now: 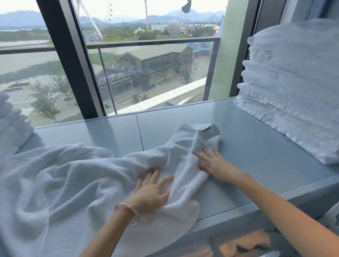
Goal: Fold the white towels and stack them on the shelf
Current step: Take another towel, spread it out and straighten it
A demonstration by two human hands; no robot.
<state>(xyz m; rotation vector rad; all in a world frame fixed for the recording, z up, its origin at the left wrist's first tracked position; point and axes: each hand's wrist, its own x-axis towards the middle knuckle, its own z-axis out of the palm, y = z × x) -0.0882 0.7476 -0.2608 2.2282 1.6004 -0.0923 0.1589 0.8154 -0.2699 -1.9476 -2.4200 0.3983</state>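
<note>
On shelf [257, 141]: left stack [0, 125], right stack [303, 89], one loose towel [67, 187]. Pressing it flat, fingers straight: left hand [153, 192], right hand [216, 167].

Pale blue-grey metal shelf [257, 151], flat top, one seam [138, 130] running front to back near the middle. Loose white towel [67, 187] lies unfolded and rumpled across the left and centre, one end bunched just right of the seam, its near part draped over the front edge. Left stack [0, 125] of folded white towels sits at the left end, touching the loose towel. Right stack [303, 89] of folded white towels, taller, sits at the right end toward the back edge, apart from the loose towel.
</note>
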